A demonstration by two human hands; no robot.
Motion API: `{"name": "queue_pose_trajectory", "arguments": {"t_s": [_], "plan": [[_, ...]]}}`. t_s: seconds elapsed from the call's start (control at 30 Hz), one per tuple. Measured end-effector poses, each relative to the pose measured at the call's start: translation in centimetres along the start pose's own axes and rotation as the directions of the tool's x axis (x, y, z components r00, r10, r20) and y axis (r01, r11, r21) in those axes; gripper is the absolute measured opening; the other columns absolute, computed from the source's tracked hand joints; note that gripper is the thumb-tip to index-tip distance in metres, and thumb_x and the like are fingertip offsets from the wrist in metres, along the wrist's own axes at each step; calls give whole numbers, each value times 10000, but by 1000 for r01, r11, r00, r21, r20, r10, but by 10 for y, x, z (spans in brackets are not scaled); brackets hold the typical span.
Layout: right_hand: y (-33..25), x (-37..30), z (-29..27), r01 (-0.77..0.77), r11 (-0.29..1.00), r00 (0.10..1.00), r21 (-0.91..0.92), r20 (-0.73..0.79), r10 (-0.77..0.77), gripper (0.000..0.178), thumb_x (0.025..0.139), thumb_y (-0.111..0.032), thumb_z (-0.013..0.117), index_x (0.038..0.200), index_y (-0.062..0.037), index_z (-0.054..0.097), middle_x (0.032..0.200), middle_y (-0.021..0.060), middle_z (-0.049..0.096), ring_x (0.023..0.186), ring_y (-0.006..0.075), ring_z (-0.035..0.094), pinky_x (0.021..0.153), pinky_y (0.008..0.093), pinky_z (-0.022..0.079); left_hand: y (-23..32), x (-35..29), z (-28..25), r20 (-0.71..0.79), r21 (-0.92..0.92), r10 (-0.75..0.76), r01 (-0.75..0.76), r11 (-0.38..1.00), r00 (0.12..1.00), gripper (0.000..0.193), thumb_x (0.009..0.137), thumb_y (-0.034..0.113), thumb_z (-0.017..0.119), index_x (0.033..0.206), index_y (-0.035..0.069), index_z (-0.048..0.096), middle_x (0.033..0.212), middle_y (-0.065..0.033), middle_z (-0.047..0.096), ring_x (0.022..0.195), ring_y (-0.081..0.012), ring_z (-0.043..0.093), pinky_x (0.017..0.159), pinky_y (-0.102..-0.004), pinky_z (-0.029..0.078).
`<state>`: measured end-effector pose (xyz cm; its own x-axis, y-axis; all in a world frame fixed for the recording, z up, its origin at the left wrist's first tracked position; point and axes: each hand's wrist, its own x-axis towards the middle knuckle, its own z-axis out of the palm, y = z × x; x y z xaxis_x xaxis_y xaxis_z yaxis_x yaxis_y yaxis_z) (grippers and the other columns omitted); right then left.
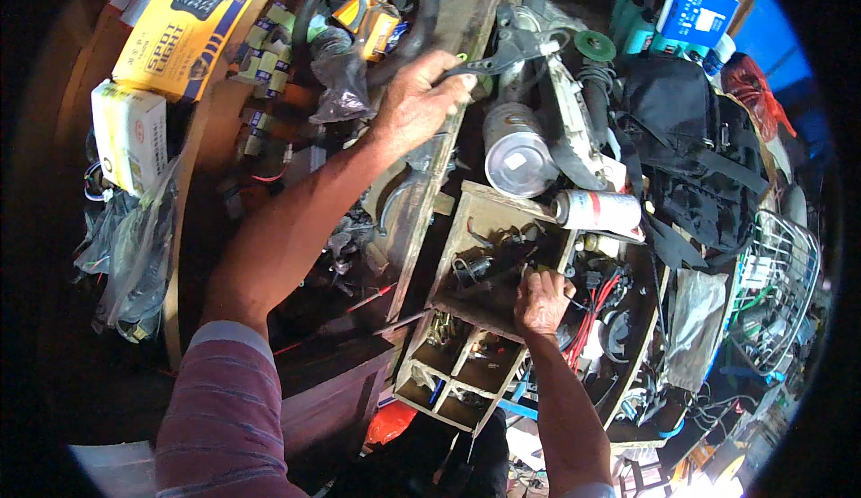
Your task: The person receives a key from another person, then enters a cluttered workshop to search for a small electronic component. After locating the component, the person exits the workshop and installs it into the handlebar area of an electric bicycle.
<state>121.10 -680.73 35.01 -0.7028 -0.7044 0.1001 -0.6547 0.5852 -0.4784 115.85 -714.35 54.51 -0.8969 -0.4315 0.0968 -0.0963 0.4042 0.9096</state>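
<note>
My left hand (417, 99) is closed round the end of a dark hand lever (516, 51), like a brake lever with its bracket, held up over a wooden ledge. A metal can (520, 150) lies below the lever. My right hand (541, 301) reaches into the large compartment of a wooden drawer (511, 200). Its fingers are curled together beside small dark parts; what they hold, if anything, is hidden. Farther left in that compartment lies a dark metal part (473, 269). Smaller compartments nearer me hold brass-coloured bits (441, 329) and other small pieces.
A white and red spray can (599, 211) lies at the drawer's far right corner. Red wires (592, 319) crowd its right side. A black bag (686, 130) and wire basket (780, 292) stand farther right. Yellow box (184, 32) and white box (130, 135) sit left.
</note>
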Motion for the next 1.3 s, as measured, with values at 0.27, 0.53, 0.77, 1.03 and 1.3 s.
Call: {"name": "queue_pose_trajectory", "arguments": {"t_s": [0.27,0.53,0.77,1.03,1.3], "plan": [[-2,0,0,4,1000,998,29,-61,-2,324,724,-216,674,1038,-141,651,959,52,595,1007,262,524,876,494,336,34,-13,72,424,-773,-202,469,427,883,386,1027,390,422,1070,45,590,570,18,424,405,-86,301,479,-265,316],[3,-1,2,0,1000,999,16,-49,0,327,694,-238,666,1004,-139,635,931,48,583,1014,260,528,874,485,320,38,-34,129,493,-859,-25,491,143,870,446,1016,454,404,1096,61,601,577,5,473,368,-108,293,466,-289,305],[5,-2,6,-10,1000,999,-22,-49,9,260,663,-233,703,876,-145,583,917,49,554,972,269,519,856,481,336,40,-32,114,-46,-724,-472,296,623,880,301,959,346,581,1013,53,618,627,-16,548,395,-121,383,491,-306,422],[-6,-2,1,28,1000,997,11,-72,-28,224,718,-186,653,926,-116,612,909,55,578,973,274,529,848,463,350,-74,-45,-13,-735,390,23,395,832,678,247,916,240,569,982,2,591,808,-195,638,752,-374,632,717,-455,493],[-4,0,-5,12,1000,999,-19,-34,-13,173,788,-166,613,948,-100,602,910,69,583,985,293,517,861,461,346,-61,-89,-116,-701,616,-184,715,331,689,478,763,303,715,1165,68,609,1272,-214,559,1227,-383,494,1028,-482,410]]}}
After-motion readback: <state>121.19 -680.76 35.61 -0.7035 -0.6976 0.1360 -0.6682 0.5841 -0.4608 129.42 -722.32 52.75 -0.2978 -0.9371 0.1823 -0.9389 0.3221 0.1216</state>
